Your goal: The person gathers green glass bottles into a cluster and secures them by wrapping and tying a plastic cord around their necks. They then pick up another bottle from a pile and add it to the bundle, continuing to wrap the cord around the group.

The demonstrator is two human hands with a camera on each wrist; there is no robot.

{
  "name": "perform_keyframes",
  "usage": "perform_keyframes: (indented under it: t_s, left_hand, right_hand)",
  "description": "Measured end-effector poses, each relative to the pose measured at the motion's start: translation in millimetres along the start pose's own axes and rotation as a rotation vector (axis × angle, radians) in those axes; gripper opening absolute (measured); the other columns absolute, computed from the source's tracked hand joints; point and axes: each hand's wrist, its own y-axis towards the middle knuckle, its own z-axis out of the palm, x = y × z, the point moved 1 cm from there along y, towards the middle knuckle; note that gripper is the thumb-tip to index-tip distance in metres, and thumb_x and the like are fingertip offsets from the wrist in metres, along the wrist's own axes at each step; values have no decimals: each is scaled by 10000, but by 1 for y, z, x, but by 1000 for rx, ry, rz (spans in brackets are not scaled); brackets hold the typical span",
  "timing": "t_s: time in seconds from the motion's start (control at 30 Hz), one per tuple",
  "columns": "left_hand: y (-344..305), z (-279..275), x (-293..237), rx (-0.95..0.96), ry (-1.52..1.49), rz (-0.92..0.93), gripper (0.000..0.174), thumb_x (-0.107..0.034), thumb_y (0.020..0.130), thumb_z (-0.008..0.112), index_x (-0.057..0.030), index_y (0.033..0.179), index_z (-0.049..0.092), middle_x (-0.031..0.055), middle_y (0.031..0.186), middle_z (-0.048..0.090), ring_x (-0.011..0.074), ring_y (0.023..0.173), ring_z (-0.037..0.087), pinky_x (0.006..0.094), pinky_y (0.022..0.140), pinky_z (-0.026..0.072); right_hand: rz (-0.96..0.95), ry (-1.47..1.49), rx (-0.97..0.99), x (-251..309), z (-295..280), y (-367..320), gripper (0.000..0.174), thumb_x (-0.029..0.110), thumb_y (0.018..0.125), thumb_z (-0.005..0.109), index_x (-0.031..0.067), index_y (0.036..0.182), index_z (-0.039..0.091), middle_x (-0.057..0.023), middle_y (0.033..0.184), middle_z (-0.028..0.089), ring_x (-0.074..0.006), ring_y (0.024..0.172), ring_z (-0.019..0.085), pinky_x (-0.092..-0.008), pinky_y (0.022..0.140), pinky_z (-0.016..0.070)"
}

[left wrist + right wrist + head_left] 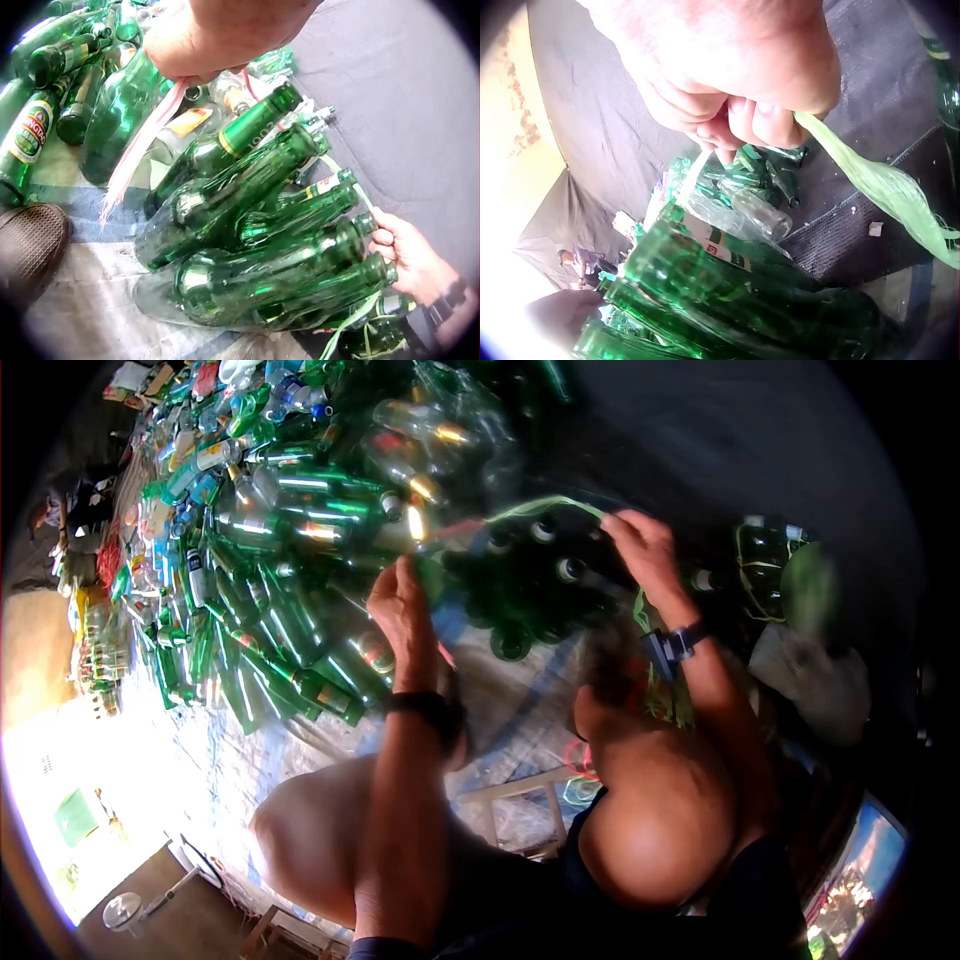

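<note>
A cluster of green glass bottles (255, 255) stands close together on the ground sheet between the person's knees. At its left side the left hand (398, 605) grips a pink plastic twine (146, 142), whose frayed end hangs below the fist in the left wrist view. Across the cluster, the right hand (648, 555) grips a pale green plastic twine (885, 184) in curled fingers, with a loose length trailing from the fist. Pink and green lengths run as one line between the hands, along the far side of the bottle necks.
Loose green bottles (300, 630) lie heaped at the left, with mixed clear bottles (430, 435) beyond. A tied bundle of bottles (762, 565) stands at the right. A shoe (34, 247) is beside the cluster, and a low stool frame (520, 790) shows between the legs.
</note>
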Motion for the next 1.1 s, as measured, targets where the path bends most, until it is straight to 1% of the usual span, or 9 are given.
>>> perform_keyframes:
  t_s: [0.23, 0.5, 0.6, 0.67, 0.8, 0.87, 0.9, 0.97, 1.1]
  left_hand:
    - [-11, 7, 44, -92, 34, -26, 334, -277, 999, 676, 43, 1021, 770, -48, 731, 588, 51, 651, 470, 227, 589, 360]
    - [-11, 7, 84, -60, 102, -222, 367, -309, 968, 732, 49, 1046, 761, -49, 700, 563, 58, 630, 449, 237, 576, 352]
    - [-5, 11, 97, -82, 102, -226, 389, -314, 957, 745, 64, 1049, 759, -31, 723, 591, 72, 653, 475, 251, 596, 381]
    - [-3, 9, 110, -103, 157, -171, 402, -311, 956, 744, 81, 1048, 757, -4, 759, 630, 94, 690, 514, 269, 632, 418]
    - [-4, 6, 133, -79, 163, -188, 406, -306, 954, 747, 90, 1046, 756, 21, 803, 664, 114, 729, 553, 284, 673, 452]
    - [-5, 3, 145, -48, 139, -239, 414, -309, 956, 744, 91, 1063, 752, 29, 818, 673, 116, 741, 568, 286, 684, 465]
    - [-8, 1, 146, -48, 145, -245, 414, -309, 956, 744, 91, 1063, 752, 29, 818, 673, 116, 741, 568, 286, 684, 465]
    - [-10, -1, 147, -6, 176, -204, 403, -299, 964, 733, 91, 1067, 747, 38, 835, 678, 120, 751, 580, 290, 692, 476]
    - [-10, 0, 157, -3, 173, -205, 375, -282, 973, 720, 87, 1029, 741, 31, 827, 668, 114, 731, 569, 288, 668, 470]
  right_hand:
    - [28, -82, 79, -48, 25, 15, 240, 209, 960, 718, -25, 908, 721, 26, 647, 546, -61, 624, 467, -282, 575, 396]
    - [17, -46, 146, -84, 43, 19, 246, 203, 950, 715, -40, 910, 719, -14, 650, 572, -65, 634, 491, -287, 584, 409]
    - [76, -17, 173, -89, 47, 21, 237, 193, 952, 703, -41, 915, 721, -25, 660, 587, -62, 646, 504, -284, 589, 412]
    - [54, -35, 194, -100, 52, 24, 230, 189, 958, 692, -35, 924, 731, -10, 669, 591, -60, 653, 506, -279, 589, 408]
    - [-30, -16, 201, -118, 61, 29, 229, 191, 962, 683, -29, 936, 742, -11, 684, 616, -58, 659, 529, -277, 601, 427]
    - [-51, -61, 284, -127, 64, 28, 236, 196, 965, 674, -27, 946, 749, -29, 703, 651, -70, 670, 563, -283, 624, 454]
    - [-43, -60, 288, -127, 65, 25, 236, 196, 965, 674, -27, 946, 749, -29, 703, 651, -70, 670, 563, -283, 624, 454]
    - [158, 41, 339, -127, 67, 23, 249, 206, 968, 666, -29, 948, 747, -51, 722, 673, -79, 692, 592, -294, 645, 475]
    - [180, -45, 327, -145, 74, 27, 256, 216, 973, 661, -23, 947, 748, -52, 723, 677, -85, 703, 600, -303, 646, 481]
